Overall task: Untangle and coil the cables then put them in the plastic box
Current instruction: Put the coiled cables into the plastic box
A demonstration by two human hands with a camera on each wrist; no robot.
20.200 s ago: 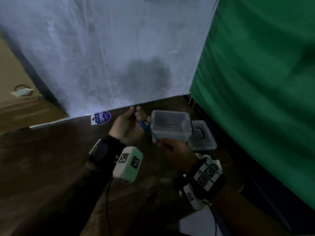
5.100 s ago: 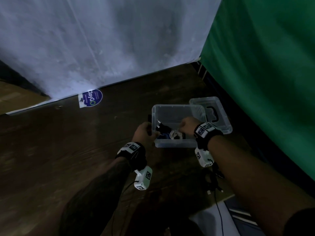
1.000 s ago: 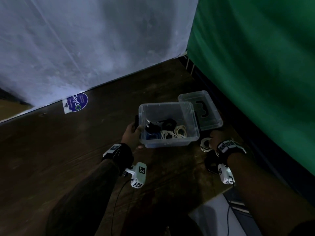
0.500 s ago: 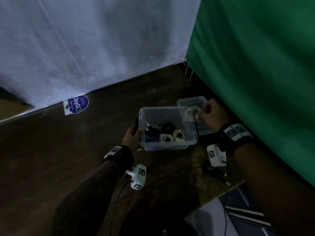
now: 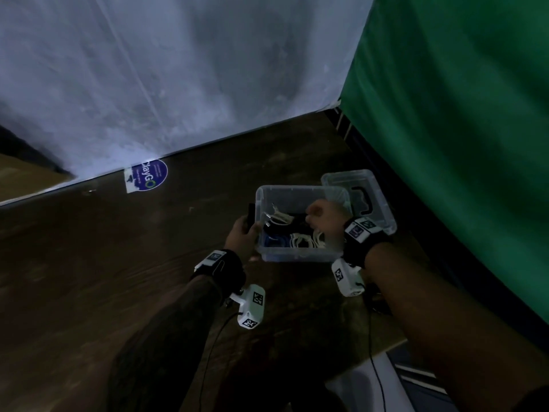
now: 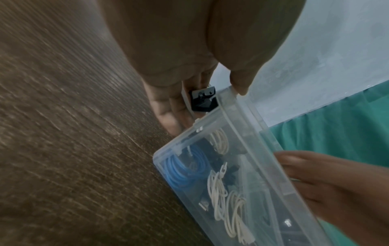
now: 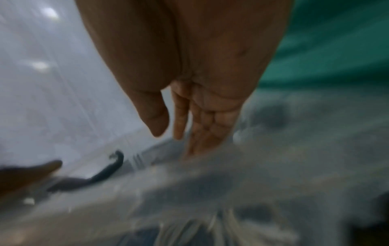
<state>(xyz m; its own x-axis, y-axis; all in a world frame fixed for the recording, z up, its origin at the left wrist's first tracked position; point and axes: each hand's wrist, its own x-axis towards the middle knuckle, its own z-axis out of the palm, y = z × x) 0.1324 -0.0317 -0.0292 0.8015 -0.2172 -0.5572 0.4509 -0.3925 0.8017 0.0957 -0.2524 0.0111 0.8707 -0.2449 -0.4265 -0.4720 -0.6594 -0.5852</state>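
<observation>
My left hand (image 5: pixel 242 233) grips the left wall of the clear plastic box (image 5: pixel 300 254) on the wood table (image 5: pixel 118 278). Right hand (image 5: pixel 325 218) is over the box w/ white cables (image 5: pixel 306 240) & blue cable (image 5: pixel 274 240) inside. Lid (image 5: pixel 377 209) sits behind-right.

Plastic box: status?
Left hand grips plastic box wall. Right hand open above coiled cables inside. Lid off, behind box.

Left hand (image 5: pixel 242 233) curled in grip; right hand (image 5: pixel 325 220) loose, fingers extended
</observation>
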